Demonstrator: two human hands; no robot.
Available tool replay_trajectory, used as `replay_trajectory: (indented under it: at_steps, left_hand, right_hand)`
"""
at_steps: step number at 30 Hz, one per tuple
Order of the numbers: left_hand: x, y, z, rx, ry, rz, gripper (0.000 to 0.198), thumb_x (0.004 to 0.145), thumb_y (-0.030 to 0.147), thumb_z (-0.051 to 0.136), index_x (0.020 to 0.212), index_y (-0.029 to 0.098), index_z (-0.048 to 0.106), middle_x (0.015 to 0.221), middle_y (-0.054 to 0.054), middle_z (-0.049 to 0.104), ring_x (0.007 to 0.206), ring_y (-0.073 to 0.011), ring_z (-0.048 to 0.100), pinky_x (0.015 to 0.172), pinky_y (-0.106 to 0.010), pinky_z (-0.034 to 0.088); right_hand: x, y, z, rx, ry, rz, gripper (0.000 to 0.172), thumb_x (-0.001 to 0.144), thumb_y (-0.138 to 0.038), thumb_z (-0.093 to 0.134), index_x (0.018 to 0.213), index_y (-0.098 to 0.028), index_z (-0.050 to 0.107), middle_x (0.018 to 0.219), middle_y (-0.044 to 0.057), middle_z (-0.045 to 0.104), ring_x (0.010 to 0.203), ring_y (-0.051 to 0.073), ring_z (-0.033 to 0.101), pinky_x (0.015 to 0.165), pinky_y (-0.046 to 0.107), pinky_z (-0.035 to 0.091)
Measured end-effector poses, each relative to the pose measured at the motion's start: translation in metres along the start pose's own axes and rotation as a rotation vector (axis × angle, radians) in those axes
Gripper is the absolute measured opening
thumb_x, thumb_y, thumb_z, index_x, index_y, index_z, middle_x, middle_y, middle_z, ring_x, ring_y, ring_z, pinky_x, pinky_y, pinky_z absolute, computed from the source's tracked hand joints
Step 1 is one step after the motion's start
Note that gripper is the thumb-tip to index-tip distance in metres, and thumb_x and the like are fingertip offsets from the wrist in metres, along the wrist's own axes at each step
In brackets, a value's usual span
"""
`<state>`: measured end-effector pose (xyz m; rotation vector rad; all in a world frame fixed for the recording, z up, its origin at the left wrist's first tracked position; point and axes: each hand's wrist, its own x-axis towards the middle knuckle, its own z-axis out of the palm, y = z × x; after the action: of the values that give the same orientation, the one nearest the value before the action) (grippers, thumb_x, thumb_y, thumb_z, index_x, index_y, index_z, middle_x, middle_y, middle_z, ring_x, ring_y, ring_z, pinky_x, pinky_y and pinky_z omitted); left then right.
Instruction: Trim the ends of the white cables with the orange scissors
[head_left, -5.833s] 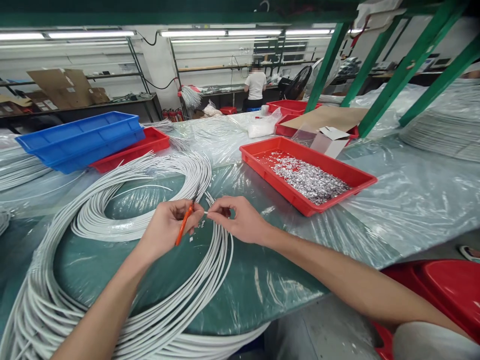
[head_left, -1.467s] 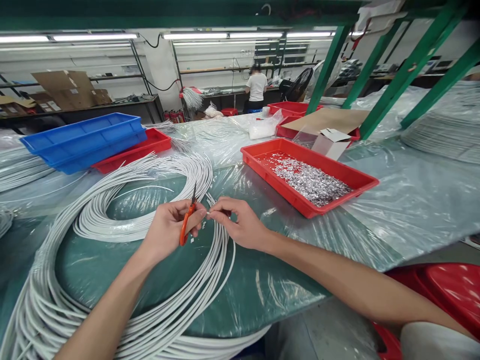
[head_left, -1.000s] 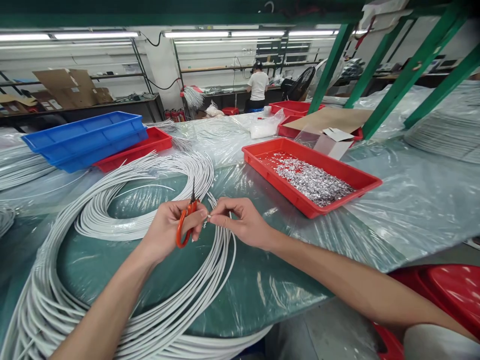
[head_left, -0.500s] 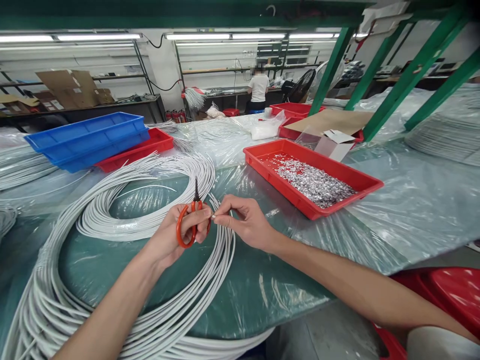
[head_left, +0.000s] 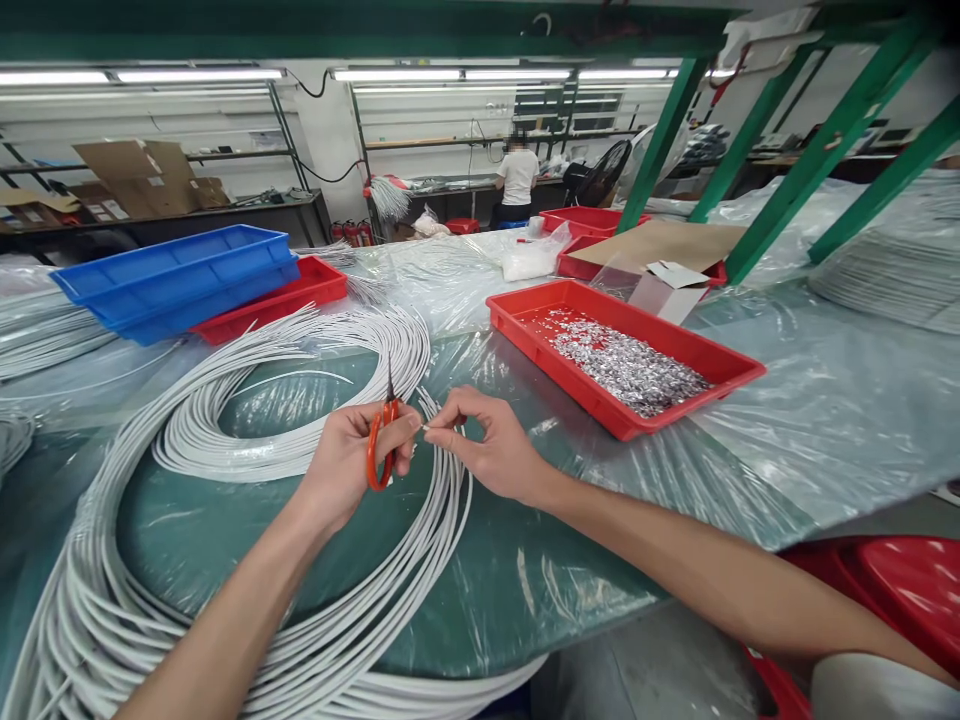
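Note:
My left hand (head_left: 352, 465) is closed round a pair of orange-handled scissors (head_left: 382, 440), whose dark blades point up and away from me. My right hand (head_left: 487, 450) pinches the end of a thin white cable (head_left: 450, 470) between thumb and forefinger. The two hands nearly touch over the green table. Beneath them lies a big loose coil of white cables (head_left: 225, 420), sweeping round to the left and towards me. Whether anything small sits at the cable tip I cannot make out.
A red tray (head_left: 525, 320) holding several small silvery metal parts stands at the right. Blue trays (head_left: 172, 275) stacked on a red tray (head_left: 307, 285) sit at the back left. Clear plastic sheeting (head_left: 825, 400) covers the table. Green frame posts (head_left: 825, 130) rise at right. A person stands far behind.
The scissors have turned in my left hand, so their loops show edge-on again. Both hands have stayed close together on the cable end, shifting slightly right.

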<state>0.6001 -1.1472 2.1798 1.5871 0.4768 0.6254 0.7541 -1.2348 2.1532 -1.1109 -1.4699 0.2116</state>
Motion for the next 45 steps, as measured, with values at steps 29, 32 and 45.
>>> replay_trajectory:
  at_steps: [29,32,45]
  left_hand:
    - [0.009,-0.002,-0.008,0.164,0.223,0.014,0.019,0.078,0.031,0.068,0.070,0.015,0.062,0.054,0.003,0.057,0.048,-0.0069,0.051,0.046,-0.016,0.038]
    - [0.012,-0.002,-0.016,0.201,0.181,-0.013,0.017,0.076,0.030,0.069,0.072,0.014,0.063,0.058,0.002,0.058,0.049,-0.0074,0.052,0.045,-0.016,0.038]
    - [0.019,-0.007,-0.020,0.372,0.211,-0.122,0.022,0.068,0.033,0.069,0.074,0.012,0.065,0.055,0.002,0.057,0.049,-0.0097,0.051,0.047,-0.019,0.041]
  right_hand:
    - [0.000,0.018,0.003,-0.047,0.041,0.138,0.015,0.083,-0.021,0.066,0.069,-0.016,0.060,0.069,0.000,0.059,0.070,0.014,0.051,0.067,0.028,0.038]
    - [0.002,0.019,0.003,-0.049,0.035,0.151,0.017,0.085,-0.024,0.063,0.070,-0.016,0.062,0.069,0.000,0.061,0.068,0.013,0.051,0.067,0.028,0.039]
    - [0.005,0.028,-0.001,-0.062,0.073,0.186,0.018,0.085,-0.027,0.063,0.071,-0.016,0.065,0.069,0.000,0.063,0.065,0.013,0.051,0.064,0.027,0.037]
